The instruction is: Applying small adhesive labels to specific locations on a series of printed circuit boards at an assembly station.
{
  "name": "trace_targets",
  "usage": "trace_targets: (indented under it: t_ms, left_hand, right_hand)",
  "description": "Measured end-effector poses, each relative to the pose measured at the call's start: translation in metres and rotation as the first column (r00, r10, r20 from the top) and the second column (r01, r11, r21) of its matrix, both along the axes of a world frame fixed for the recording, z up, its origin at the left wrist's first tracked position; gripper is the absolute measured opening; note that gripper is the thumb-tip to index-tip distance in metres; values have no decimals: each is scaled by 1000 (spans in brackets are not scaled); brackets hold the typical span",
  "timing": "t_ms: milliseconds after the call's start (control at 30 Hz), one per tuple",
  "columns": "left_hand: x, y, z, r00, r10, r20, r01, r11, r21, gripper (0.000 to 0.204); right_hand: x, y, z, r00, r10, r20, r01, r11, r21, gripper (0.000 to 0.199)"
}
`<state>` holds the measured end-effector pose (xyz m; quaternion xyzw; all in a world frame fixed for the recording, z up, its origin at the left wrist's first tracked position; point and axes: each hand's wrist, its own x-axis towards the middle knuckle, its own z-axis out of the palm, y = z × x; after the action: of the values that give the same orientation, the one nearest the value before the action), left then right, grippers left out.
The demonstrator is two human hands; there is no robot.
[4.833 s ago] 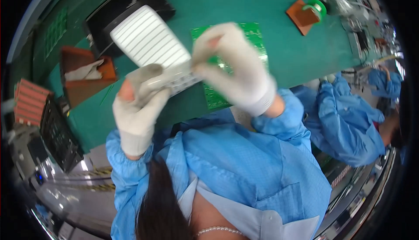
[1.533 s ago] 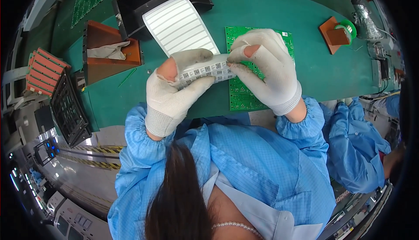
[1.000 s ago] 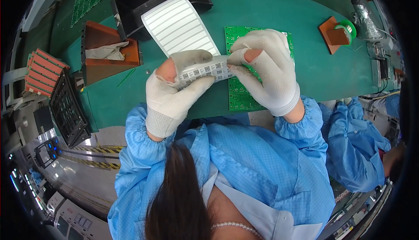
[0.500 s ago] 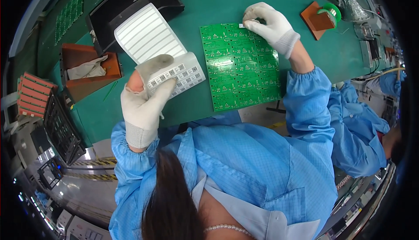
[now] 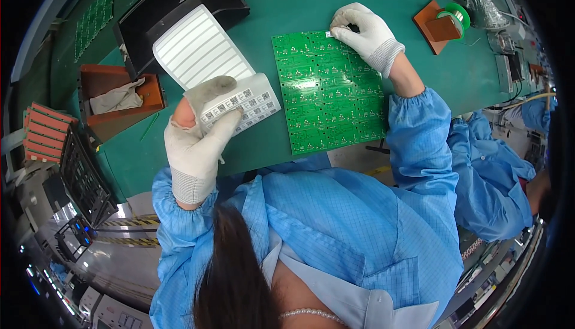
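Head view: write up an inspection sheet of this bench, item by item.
Surface: green bench mat, bare at the far middle.
Job's things: green circuit board panel flat on the mat; label sheet with small printed squares, its emptied backing curling toward a black tray.
Clutter: brown box with a crumpled cloth; green tape roll on a brown holder; stack of red-edged parts; black rack.
Grips: left hand, gloved, pinches the label sheet; right hand, gloved, presses a small white label on the panel's far edge.
Cables: some at the right rim.
Surroundings: another blue-sleeved person at right; button panel at lower left.
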<state>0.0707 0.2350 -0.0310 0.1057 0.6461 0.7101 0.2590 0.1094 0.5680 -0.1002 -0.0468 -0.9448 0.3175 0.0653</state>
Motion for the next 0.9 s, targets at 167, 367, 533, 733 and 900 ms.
trace_targets:
  t_ms: [167,367,533,733,900]
  left_hand:
    - [0,0,3,1000,-6,9,5,1000,19,40]
    - [1,2,3,999,-21,33,20,999,35,40]
    - [3,5,8,999,-50,-14,51,998,30,37]
    - [5,5,6,996,-65,-68,65,998,-4,35]
    - [4,5,5,998,-65,-25,65,998,-13,36]
  right_hand:
    - [10,-25,16,990,-48,-133,97,917,388,21]
    - [22,-80,63,917,31,-399,67,971,229,33]
    - [20,-125,74,862,266,-432,-224,964,145,26]
    - [19,-126,73,797,322,-511,-229,944,238,24]
    - [20,-124,77,862,247,-443,-238,968,77,19]
